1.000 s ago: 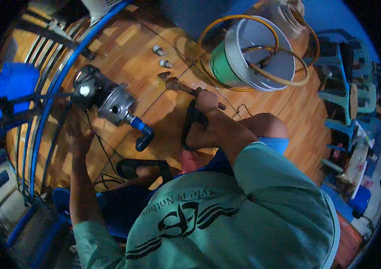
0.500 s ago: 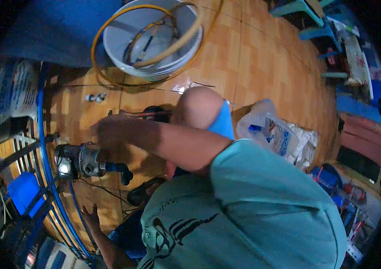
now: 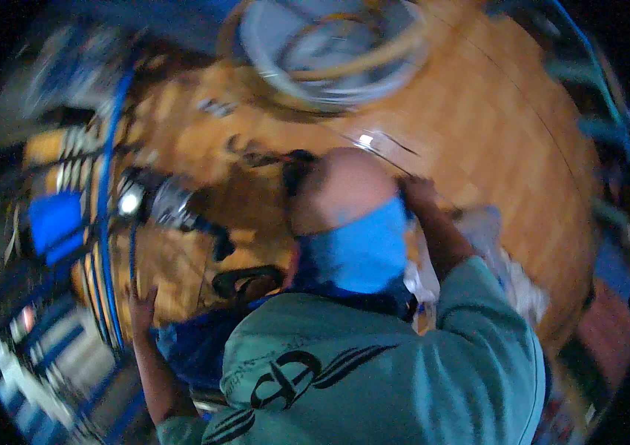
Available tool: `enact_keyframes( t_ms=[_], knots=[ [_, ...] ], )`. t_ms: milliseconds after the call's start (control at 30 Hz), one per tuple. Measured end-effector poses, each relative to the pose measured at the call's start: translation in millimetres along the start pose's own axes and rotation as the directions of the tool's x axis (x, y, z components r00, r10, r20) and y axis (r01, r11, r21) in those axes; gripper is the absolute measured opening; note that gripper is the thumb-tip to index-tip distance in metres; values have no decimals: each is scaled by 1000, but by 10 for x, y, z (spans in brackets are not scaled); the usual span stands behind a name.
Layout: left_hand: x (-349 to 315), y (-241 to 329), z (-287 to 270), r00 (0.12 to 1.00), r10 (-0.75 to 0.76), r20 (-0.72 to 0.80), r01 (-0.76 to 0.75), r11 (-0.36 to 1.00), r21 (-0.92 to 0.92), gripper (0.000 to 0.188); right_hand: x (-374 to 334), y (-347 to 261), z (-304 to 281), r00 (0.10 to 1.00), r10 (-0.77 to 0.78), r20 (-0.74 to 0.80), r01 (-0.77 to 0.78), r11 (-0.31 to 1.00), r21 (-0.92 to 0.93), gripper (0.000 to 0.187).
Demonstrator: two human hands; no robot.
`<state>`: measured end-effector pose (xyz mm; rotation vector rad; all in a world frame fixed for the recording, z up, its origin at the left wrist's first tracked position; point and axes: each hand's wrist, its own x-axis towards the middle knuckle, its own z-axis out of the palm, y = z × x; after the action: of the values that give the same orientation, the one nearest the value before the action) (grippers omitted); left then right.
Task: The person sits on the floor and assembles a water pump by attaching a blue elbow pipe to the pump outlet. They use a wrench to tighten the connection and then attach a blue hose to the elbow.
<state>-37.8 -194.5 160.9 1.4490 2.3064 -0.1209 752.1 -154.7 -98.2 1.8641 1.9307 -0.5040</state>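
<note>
My left hand (image 3: 141,305) is at the lower left, fingers spread and nothing in them, beside the blue pole of a dark rack. My right hand (image 3: 420,194) has its arm bent and is just right of my bare knee (image 3: 348,189), low over the floor. Motion blurs its fingers, so whether it holds anything does not show. Nearest ahead of my left hand, a shiny metal pump-like machine (image 3: 172,205) lies on the wood-patterned floor. A black elbow pipe (image 3: 220,241) sticks out of its right side.
A white tub (image 3: 344,98) holding a coiled hose stands at the top. A small pale fitting (image 3: 216,108) lies left of it. Beyond my right arm is a clear plastic bag (image 3: 484,226). The rack's blue pole (image 3: 111,148) and a blue container (image 3: 57,226) are at the left.
My right hand has pulled back from near the metal machine to the right side of my knee. My left hand stays low at the left. The whole view has swung, blurring everything.
</note>
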Motion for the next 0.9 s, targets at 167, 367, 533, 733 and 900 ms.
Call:
enact_keyframes(
  t_ms=[167,367,533,733,900],
  knots=[
    [-394,208,-174,993,38,-112,-52,990,-130,63,-94,-243,-195,983,-121,140,123,992,-2,37],
    [-412,339,-60,991,76,-114,-94,983,-161,32,-152,-50,-980,981,-192,-8,192,981,29,45],
    [-210,533,-92,981,-38,-188,5,985,-175,24,-525,-383,-3095,998,-12,-69,25,982,188,50],
    [422,319,289,928,-201,-313,-52,762,-645,25,-756,-1300,-4757,781,-215,-586,540,703,462,59],
    [630,10,731,933,-57,-356,-257,587,-768,46,-230,-3674,-4468,834,-484,-266,520,526,673,61]
  ],
)
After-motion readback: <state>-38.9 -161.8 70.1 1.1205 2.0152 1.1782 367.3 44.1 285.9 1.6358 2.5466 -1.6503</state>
